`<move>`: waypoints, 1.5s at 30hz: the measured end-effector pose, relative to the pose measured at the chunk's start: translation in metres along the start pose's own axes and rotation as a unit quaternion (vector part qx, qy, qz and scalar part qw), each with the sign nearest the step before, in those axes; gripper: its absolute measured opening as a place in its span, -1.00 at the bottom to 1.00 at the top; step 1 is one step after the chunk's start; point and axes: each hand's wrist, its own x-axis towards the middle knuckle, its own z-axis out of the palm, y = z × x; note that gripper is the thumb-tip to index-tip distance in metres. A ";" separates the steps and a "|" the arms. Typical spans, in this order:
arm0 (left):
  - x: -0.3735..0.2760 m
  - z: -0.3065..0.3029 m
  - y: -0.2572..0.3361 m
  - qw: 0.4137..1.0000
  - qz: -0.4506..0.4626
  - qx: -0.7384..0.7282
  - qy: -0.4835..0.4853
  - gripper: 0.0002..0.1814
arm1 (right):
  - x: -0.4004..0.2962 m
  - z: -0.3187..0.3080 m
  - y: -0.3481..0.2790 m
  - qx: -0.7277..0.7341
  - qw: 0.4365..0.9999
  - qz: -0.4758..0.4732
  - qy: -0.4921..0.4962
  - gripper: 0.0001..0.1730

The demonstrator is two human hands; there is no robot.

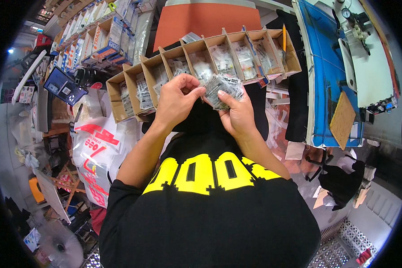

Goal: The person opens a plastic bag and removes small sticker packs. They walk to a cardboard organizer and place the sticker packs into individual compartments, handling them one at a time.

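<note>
My right hand [238,114] holds a fanned stack of small clear plastic film pieces with dark print [217,92], its thumb pressed on top. My left hand [179,100] is curled at the stack's left edge, thumb tip close against it. Whether a piece sits between its fingers is hidden. Just beyond both hands lies a long cardboard divider box [149,62], running slantwise. Its several compartments contain similar printed clear pieces [224,62], and the nearer part of the middle ones is covered by my hands and the stack.
An orange pencil [284,42] stands in the box's right end. Beyond is an orange board [207,21]. Stacked cartons [104,37], a phone-like screen [65,85] and a printed plastic bag [97,147] are leftward. Rightward is a blue-covered table [325,67] with a tan board [342,120].
</note>
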 end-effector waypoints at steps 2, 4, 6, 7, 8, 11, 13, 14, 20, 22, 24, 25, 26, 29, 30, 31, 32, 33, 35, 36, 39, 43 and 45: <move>0.000 -0.003 0.000 1.000 0.019 0.010 0.011 -0.87 | 0.001 0.001 0.000 0.000 1.000 0.004 0.002 -0.59; 0.000 -0.007 -0.001 1.000 0.012 0.014 0.008 -0.85 | 0.003 0.001 -0.001 0.036 0.999 0.015 0.005 -0.60; 0.001 -0.014 -0.001 1.000 -0.004 0.015 -0.003 -0.83 | 0.004 0.002 -0.004 0.040 0.999 0.018 0.009 -0.59; 0.002 -0.016 -0.001 1.000 -0.013 0.019 -0.011 -0.83 | 0.005 0.002 -0.005 0.038 0.999 0.024 0.031 -0.59; 0.004 -0.017 -0.002 0.999 -0.019 0.025 -0.017 -0.84 | 0.004 0.001 -0.007 0.039 0.999 0.018 0.014 -0.59; 0.012 -0.017 -0.001 0.999 -0.020 -0.030 -0.028 -0.85 | 0.002 -0.003 -0.014 0.040 0.999 0.012 0.015 -0.58; 0.020 -0.016 0.002 0.997 -0.009 -0.078 -0.025 -0.86 | 0.000 -0.010 -0.020 0.067 0.998 -0.003 -0.016 -0.57; 0.024 -0.017 0.004 0.995 0.000 -0.095 -0.019 -0.86 | 0.000 -0.015 -0.025 0.044 0.999 -0.013 0.027 -0.57; 0.049 -0.025 0.019 0.994 0.047 -0.082 0.048 -0.80 | -0.008 -0.061 -0.071 -0.001 0.985 -0.117 0.126 -0.63; 0.057 -0.021 0.022 0.997 0.028 -0.047 0.050 -0.80 | -0.012 -0.072 -0.079 0.011 0.985 -0.128 0.116 -0.63; 0.065 -0.012 0.024 0.998 0.020 -0.013 0.051 -0.80 | -0.016 -0.078 -0.083 0.025 0.984 -0.134 0.118 -0.61; 0.068 -0.006 0.024 0.998 0.028 0.013 0.053 -0.81 | -0.017 -0.079 -0.083 0.036 0.984 -0.130 0.117 -0.61; 0.071 0.001 0.024 0.997 0.036 0.040 0.056 -0.82 | -0.018 -0.079 -0.083 0.046 0.984 -0.126 0.114 -0.60; 0.077 0.021 0.023 0.992 0.063 0.090 0.063 -0.83 | -0.021 -0.079 -0.082 0.042 0.986 -0.109 0.117 -0.59; 0.078 0.026 0.022 0.990 0.065 0.111 0.059 -0.83 | -0.022 -0.078 -0.082 0.033 0.987 -0.106 0.118 -0.59; 0.080 0.030 0.022 0.987 0.071 0.134 0.055 -0.83 | -0.022 -0.078 -0.082 0.025 0.987 -0.103 0.118 -0.59; 0.081 0.036 0.021 0.984 0.080 0.148 0.058 -0.83 | -0.022 -0.077 -0.083 0.020 0.988 -0.102 0.116 -0.59; 0.082 0.039 0.021 0.984 0.071 0.156 0.055 -0.83 | -0.022 -0.076 -0.083 0.016 0.988 -0.102 0.115 -0.59; 0.085 0.046 0.021 0.981 0.075 0.174 0.048 -0.83 | -0.022 -0.074 -0.085 0.008 0.988 -0.099 0.116 -0.58; 0.085 0.049 0.022 0.973 0.103 0.197 0.057 -0.82 | -0.022 -0.073 -0.086 0.003 0.988 -0.097 0.117 -0.58; 0.080 0.058 0.030 0.943 0.207 0.250 0.076 -0.79 | -0.021 -0.069 -0.087 0.021 0.991 -0.080 0.107 -0.56; 0.058 0.071 0.042 0.958 0.219 0.183 -0.028 -0.74 | -0.016 -0.062 -0.082 0.036 0.993 -0.064 0.091 -0.55; 0.043 0.079 0.044 0.983 0.066 0.092 -0.144 -0.73 | -0.012 -0.058 -0.077 0.028 0.994 -0.060 0.085 -0.56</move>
